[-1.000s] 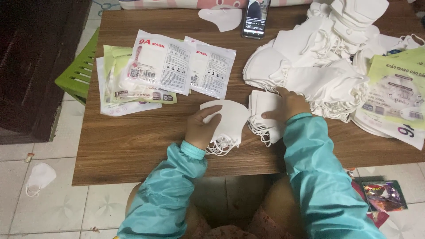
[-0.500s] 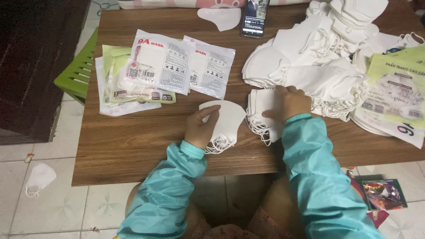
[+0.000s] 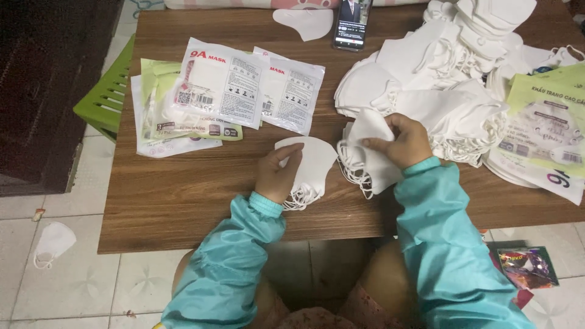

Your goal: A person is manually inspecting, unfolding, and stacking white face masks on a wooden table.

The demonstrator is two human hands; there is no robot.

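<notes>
My left hand [image 3: 279, 176] rests on a small stack of folded white face masks [image 3: 312, 163] near the front of the brown wooden table [image 3: 183, 189], fingers pressing its near edge. To the right, my right hand [image 3: 402, 141] grips the top white mask [image 3: 370, 131] of a second small stack [image 3: 365, 167], lifting its upper edge. Both arms wear teal sleeves. Elastic ear loops hang out below both stacks.
A big heap of loose white masks [image 3: 451, 79] fills the back right. Sealed mask packets [image 3: 225, 88] lie back left, empty printed bags [image 3: 548, 131] at the right edge. A phone [image 3: 353, 21] and a single mask [image 3: 304, 21] lie at the back. A green stool [image 3: 106, 97] stands left; a mask [image 3: 52, 240] lies on the floor.
My right hand has shifted slightly left and pinched up the top mask of the right stack. My left hand stays on the left stack.
</notes>
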